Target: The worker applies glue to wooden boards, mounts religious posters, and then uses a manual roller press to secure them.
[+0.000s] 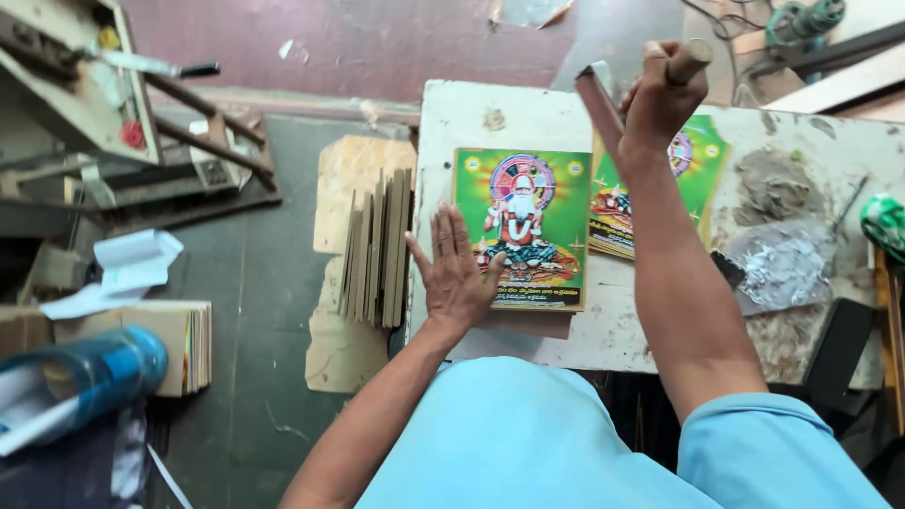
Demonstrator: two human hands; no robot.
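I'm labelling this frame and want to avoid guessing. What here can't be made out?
Head view:
- Tool in the right hand: blurred, its head unclear.
- Second green picture print: largely hidden by the right forearm.
- Left edge of the first green picture print: covered by the left hand.
- Blue bottle: cut off by the frame's left edge.

I see a white worktable (452, 113), stained; on it two green picture prints (523, 226) (702, 160) (side by side), foil sheet (778, 269), grey paste (773, 184).

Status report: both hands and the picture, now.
Left hand flat on green picture. Right hand raised, gripping hammer. Second picture beside it.
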